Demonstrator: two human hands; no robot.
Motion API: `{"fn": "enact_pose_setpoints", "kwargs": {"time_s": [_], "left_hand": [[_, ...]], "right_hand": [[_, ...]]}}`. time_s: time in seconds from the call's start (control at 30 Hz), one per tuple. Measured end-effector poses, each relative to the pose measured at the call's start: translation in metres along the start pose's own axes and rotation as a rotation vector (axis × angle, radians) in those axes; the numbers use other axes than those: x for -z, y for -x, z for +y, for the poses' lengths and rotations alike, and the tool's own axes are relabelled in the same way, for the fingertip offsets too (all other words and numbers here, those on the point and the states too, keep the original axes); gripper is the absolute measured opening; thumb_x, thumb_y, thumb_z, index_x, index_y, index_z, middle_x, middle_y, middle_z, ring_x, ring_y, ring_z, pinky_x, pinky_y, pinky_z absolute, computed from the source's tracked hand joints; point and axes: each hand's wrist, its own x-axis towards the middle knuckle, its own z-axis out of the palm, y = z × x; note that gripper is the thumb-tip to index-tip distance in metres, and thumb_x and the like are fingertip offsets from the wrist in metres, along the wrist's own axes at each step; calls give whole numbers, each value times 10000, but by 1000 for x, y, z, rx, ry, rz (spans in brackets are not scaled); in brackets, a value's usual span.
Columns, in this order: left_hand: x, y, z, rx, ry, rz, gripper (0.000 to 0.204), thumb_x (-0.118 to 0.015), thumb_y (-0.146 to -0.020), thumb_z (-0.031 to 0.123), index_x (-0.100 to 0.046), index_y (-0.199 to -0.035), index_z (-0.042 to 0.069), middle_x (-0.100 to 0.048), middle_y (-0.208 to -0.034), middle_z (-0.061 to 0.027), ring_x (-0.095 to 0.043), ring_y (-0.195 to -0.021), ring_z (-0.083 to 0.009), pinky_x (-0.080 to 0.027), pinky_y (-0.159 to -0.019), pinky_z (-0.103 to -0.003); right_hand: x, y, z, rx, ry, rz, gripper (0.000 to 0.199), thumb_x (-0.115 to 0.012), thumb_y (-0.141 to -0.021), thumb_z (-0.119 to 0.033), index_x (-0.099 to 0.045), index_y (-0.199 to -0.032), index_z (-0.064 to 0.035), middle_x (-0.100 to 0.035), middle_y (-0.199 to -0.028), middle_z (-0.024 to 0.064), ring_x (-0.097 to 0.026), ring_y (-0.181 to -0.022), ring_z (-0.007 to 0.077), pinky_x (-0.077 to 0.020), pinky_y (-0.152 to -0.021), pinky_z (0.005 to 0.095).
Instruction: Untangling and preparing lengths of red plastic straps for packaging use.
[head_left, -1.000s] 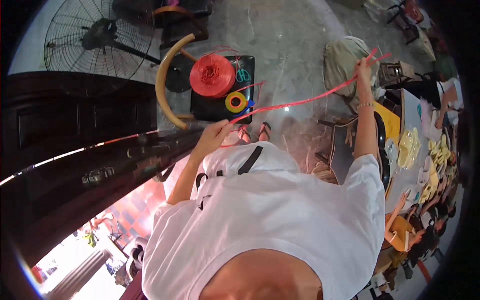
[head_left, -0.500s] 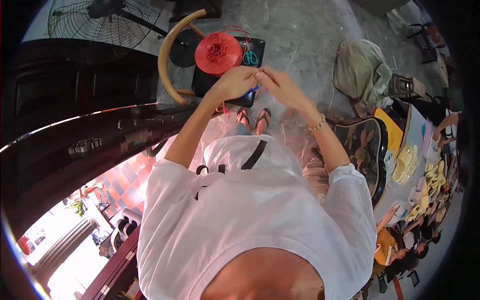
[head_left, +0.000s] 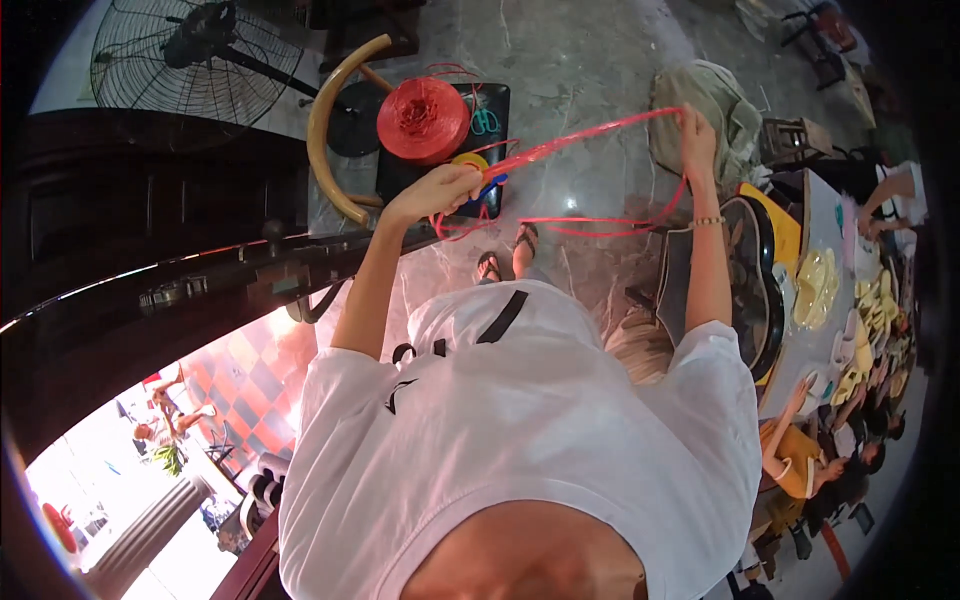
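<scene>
A length of red plastic twine (head_left: 575, 143) runs taut between my two hands. My left hand (head_left: 440, 193) is closed on it near the black chair seat (head_left: 490, 150). Out to the right, my right hand (head_left: 697, 148) pinches the other end, raised higher, and a loose strand hangs from it and curves back left. A large red twine roll (head_left: 422, 120) lies on the seat beside teal-handled scissors (head_left: 485, 122). Next to my left fingers are a yellow ring-shaped thing (head_left: 470, 161) and a small blue thing (head_left: 492, 187), which I cannot make out clearly.
A curved wooden chair back (head_left: 322, 130) rings the seat's left side. A black fan (head_left: 195, 70) stands at the far left. A grey-green cloth-covered bundle (head_left: 705, 100) rests on the floor at right. Yellow slippers (head_left: 818, 285) lie on a table (head_left: 830, 225), with other people around it.
My hands were together over the seat; now they are wide apart, the right one having moved far right. The red twine now stretches between them.
</scene>
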Motion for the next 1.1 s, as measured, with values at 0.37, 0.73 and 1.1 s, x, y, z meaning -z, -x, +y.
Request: {"fn": "enact_pose_setpoints", "kwargs": {"time_s": [0.37,0.73,1.1], "left_hand": [[-16,-10,19,-219,-354,-17,316,-419,-921,318,-496,-721,85,-397,-573,60,-336,-464,-22,-229,-397,-190],[-15,11,40,-527,-408,461,312,-493,-881,305,-587,-817,15,-571,-682,-46,-553,-683,-133,-425,-615,-276],[-37,-18,-9,-131,1457,206,273,-403,-928,341,-542,-875,113,-576,-777,-39,-551,-831,-212,-403,-767,-359]], "right_hand": [[-70,119,-106,593,237,-61,254,-459,-897,-278,-588,-983,-77,-601,-956,104,-567,-868,268,-405,-753,427],[-88,124,-191,268,-30,-490,322,-425,-919,-279,-512,-766,-9,-534,-611,156,-510,-548,279,-401,-541,351],[-61,180,-168,405,105,-585,196,-470,-898,-207,-525,-835,-30,-508,-634,217,-501,-602,413,-365,-489,430]]}}
